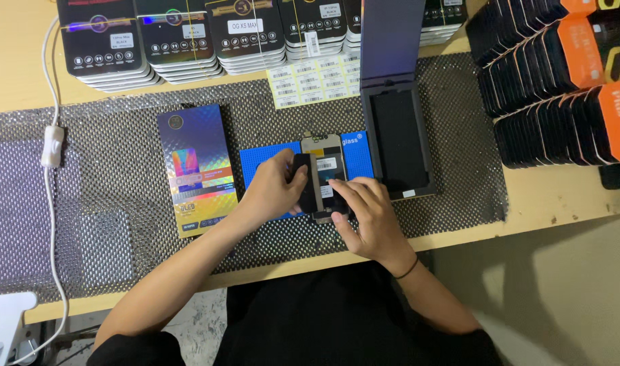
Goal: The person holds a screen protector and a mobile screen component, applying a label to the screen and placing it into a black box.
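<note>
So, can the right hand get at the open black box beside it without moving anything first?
Probably yes. The right hand rests on the phone screen part, and the open black box lies just to its right on the mat, with nothing between them.

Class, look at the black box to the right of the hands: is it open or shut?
Open. The black box has its lid raised at the far end, and its dark inner tray is exposed; contents cannot be told.

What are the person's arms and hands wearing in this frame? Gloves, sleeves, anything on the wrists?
Both hands are bare, no gloves: left hand, right hand. Forearms are uncovered; no sleeves reach them. A thin dark band circles the right wrist. No rings visible on the fingers. Dark clothing shows below the arms.
</note>
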